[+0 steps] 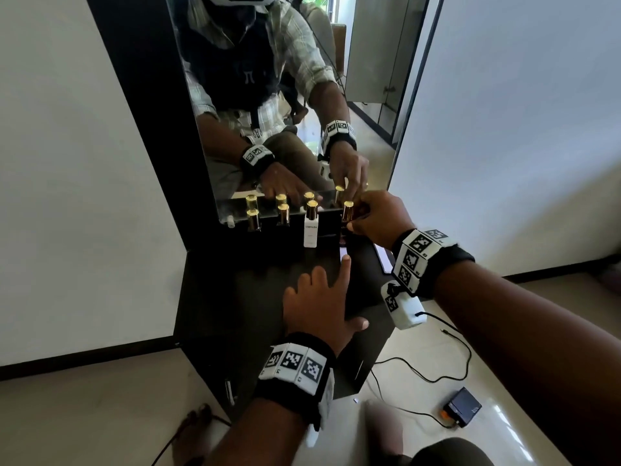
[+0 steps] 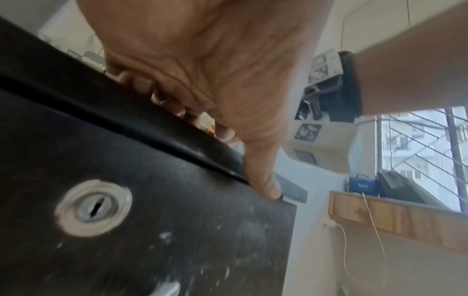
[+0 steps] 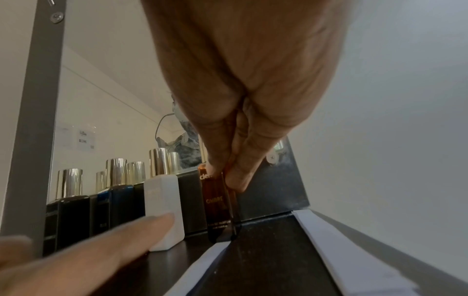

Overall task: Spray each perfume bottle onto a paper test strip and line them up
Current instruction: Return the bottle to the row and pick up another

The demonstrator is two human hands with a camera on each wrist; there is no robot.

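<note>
The person's right hand (image 1: 378,218) pinched the amber perfume bottle (image 3: 219,202) between thumb and fingers, just below its gold cap (image 1: 347,210); the bottle stood upright at the back right of the black cabinet top (image 1: 255,297), against the mirror (image 1: 268,95). Beside it on the left stood a white bottle (image 1: 310,235), then two dark bottles (image 1: 283,215) further left along the back edge. The left hand (image 1: 319,304) lay flat on the top with fingers straight, its index fingertip touching a paper test strip (image 3: 202,266) that lay in front of the amber bottle. More paper strips (image 3: 336,250) lay along the right edge.
</note>
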